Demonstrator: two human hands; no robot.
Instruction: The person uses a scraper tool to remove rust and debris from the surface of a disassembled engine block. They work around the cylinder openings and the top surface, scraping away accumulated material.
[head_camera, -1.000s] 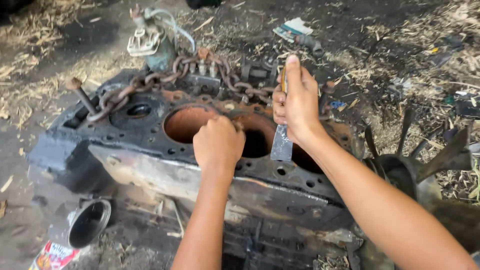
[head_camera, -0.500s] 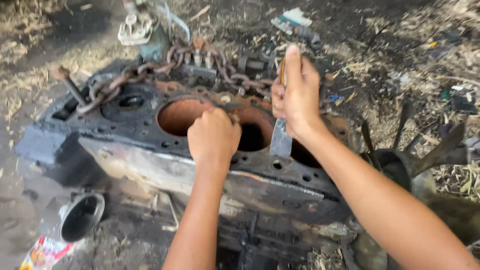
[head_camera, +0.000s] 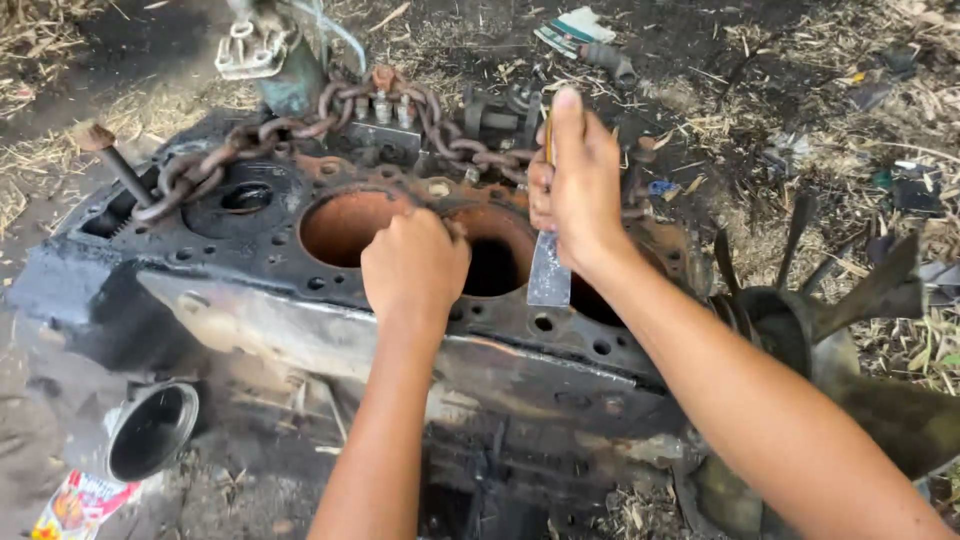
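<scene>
The right hand (head_camera: 578, 190) is closed around a scraper (head_camera: 549, 268), thumb up along its handle, blade pointing down to the block (head_camera: 330, 310) deck just below the fingers, between two bores. The left hand (head_camera: 415, 265) is curled into a fist on the deck; whether it pinches anything I cannot tell. Beyond the knuckles a rusty chain (head_camera: 330, 115) drapes over the far edge. Judging by the deck, much black crust is left around the bolt holes, so the scraping looks far from finished. A fan (head_camera: 800, 310) lies right of the wrist.
</scene>
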